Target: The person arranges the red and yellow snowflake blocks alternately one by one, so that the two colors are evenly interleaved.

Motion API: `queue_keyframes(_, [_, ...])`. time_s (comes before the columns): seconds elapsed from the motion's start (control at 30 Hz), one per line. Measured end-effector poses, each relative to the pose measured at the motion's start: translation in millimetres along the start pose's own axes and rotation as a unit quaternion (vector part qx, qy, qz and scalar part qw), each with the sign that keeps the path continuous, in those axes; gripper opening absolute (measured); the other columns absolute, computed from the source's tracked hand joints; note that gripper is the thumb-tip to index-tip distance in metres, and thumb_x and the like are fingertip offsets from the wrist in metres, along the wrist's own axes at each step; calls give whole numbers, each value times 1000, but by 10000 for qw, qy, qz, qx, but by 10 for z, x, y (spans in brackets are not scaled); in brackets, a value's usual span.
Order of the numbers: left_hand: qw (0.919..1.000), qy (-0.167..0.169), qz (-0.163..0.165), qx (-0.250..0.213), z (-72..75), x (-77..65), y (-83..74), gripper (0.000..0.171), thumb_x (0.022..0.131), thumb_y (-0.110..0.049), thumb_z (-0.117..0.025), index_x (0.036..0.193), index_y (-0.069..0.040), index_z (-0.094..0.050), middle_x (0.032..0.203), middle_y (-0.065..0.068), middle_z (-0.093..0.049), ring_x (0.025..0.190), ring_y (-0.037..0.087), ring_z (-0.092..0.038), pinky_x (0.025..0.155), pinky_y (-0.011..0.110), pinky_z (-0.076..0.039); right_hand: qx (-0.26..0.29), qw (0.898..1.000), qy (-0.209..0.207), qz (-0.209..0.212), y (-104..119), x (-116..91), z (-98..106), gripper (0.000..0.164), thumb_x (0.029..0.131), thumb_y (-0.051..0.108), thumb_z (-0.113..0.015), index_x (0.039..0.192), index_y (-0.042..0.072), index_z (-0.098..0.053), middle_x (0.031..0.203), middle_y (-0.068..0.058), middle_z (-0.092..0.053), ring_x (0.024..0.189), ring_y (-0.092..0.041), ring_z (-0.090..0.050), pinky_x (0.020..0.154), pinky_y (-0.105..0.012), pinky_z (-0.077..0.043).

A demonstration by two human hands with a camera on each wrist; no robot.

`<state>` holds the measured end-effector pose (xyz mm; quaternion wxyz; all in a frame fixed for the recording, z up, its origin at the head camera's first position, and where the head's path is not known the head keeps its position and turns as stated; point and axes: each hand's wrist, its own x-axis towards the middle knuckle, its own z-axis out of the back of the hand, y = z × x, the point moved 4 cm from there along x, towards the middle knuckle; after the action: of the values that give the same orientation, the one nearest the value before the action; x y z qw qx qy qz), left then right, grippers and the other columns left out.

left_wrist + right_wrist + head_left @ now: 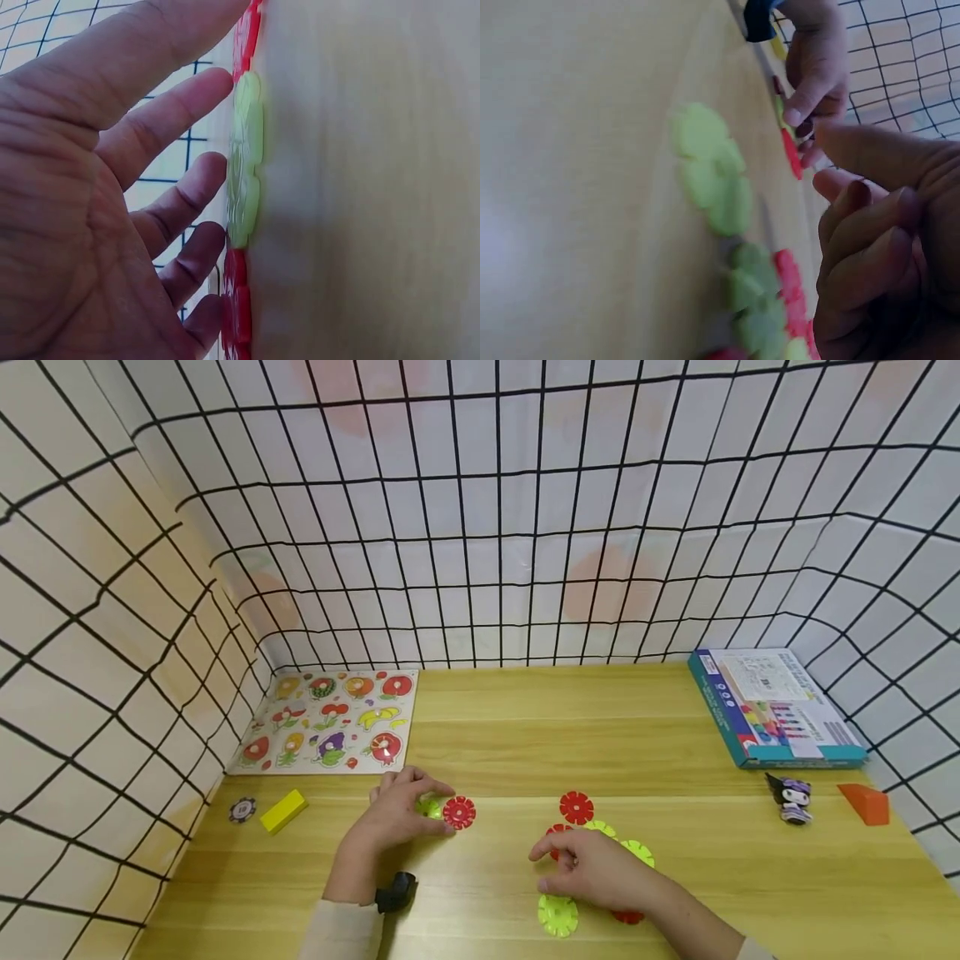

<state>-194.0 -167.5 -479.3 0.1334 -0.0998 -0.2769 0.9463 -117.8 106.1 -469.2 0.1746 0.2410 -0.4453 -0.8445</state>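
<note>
My left hand (401, 810) rests fingers spread around a row of notched plastic discs. A red notched disc (459, 812) lies flat between its thumb and forefinger tips, beside a green notched disc (429, 808). The left wrist view shows the green disc (246, 157) with another red disc (236, 307) on its far side, fingertips right at the edges. Over a loose group of discs hangs my right hand (592, 864), fingers loosely bent and nothing in them. Around it lie a red disc (577, 807), a green disc (557, 916) and several others, partly hidden under the hand.
A fruit puzzle board (330, 722) lies at the back left, with a yellow block (284, 812) and a poker chip (242, 810) in front. At the right are a boxed set (780, 710), a small figurine (792, 799) and an orange block (865, 803). Gridded cloth walls (517, 518) enclose the table.
</note>
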Motion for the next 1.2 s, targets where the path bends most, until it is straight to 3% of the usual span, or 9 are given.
queue_keyframes(0.2, [10000, -5, -67, -11, -29, -7, -10, 49, 63, -51, -79, 109, -42, -64, 110, -11, -44, 102, 20, -31, 82, 42, -21, 374, 9968, 469, -519, -191, -249, -81, 41, 71, 37, -78, 109, 26, -65, 60, 3, -49, 47, -13, -41, 42, -23, -30])
queue_keyframes(0.53, [10000, -7, -53, -57, -41, -4, -28, 42, 66, -48, -79, 106, -42, -65, 105, -12, -42, 103, 20, -31, 82, 42, -20, -14, 9973, 348, -647, -264, -330, -130, 47, 69, 39, -78, 113, 30, -63, 56, 5, -46, 47, -12, -41, 41, -24, -27])
queue_keyframes(0.7, [9999, -2, -119, -80, -52, -6, -49, 45, 66, -48, -79, 108, -44, -64, 107, -12, -42, 102, 19, -31, 83, 42, -20, -354, 9975, 241, -556, -257, -317, -169, 45, 71, 39, -76, 114, 30, -63, 57, 6, -47, 48, -11, -41, 42, -24, -28])
queue_keyframes(0.97, [9996, -12, -218, -153, -75, 6, -64, 43, 67, -45, -79, 107, -42, -65, 103, -12, -41, 102, 20, -30, 85, 45, -18, -386, 9965, 263, -687, -224, -300, -208, 38, 70, 39, -77, 104, 34, -62, 57, 5, -47, 48, -13, -41, 43, -24, -29])
queue_keyframes(1.2, [9998, -37, -163, -97, -78, 12, -60, 41, 66, -44, -80, 104, -44, -65, 104, -12, -41, 103, 21, -30, 85, 45, -19, -843, 9962, 17, -224, -191, -281, -230, 40, 70, 45, -76, 103, 33, -57, 57, 9, -46, 48, -9, -40, 44, -23, -30])
